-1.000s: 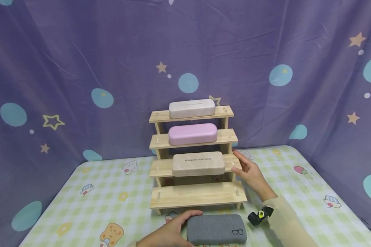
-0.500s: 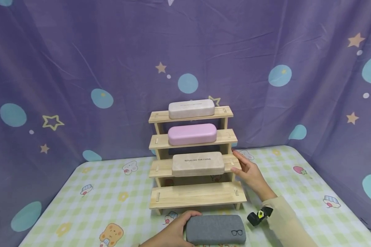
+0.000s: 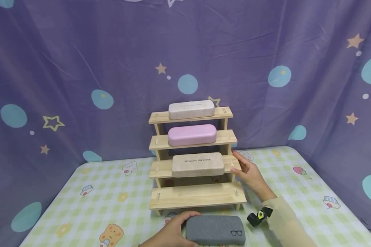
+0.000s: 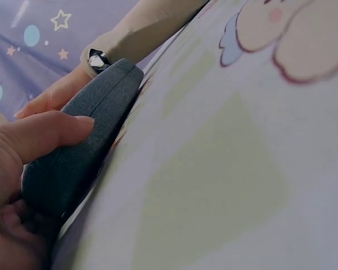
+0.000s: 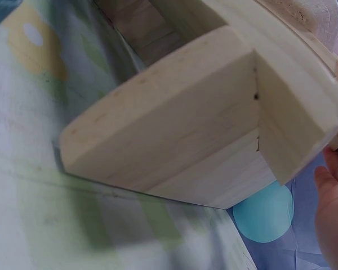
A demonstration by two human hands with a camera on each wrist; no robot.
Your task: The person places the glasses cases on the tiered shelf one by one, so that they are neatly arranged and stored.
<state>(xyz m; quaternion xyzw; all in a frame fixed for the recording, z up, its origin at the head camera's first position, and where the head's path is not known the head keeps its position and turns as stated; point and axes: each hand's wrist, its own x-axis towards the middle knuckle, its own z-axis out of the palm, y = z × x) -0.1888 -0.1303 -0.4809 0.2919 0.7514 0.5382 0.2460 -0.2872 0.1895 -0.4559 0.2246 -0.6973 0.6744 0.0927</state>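
Note:
A grey glasses case with a small spectacles print lies on the table in front of a wooden stepped shelf. My left hand grips the case's left end; in the left wrist view the thumb presses on its side. My right hand holds the right end of the shelf's second board from the bottom, thumb at the front edge and fingers behind. In the right wrist view only part of that hand shows beside the wood. A beige case, a pink case and a whitish case sit on the upper boards.
A green and white checked cloth with cartoon prints covers the table. Behind and along both sides hangs a purple curtain with stars and blue dots. The shelf's back stands close to the curtain.

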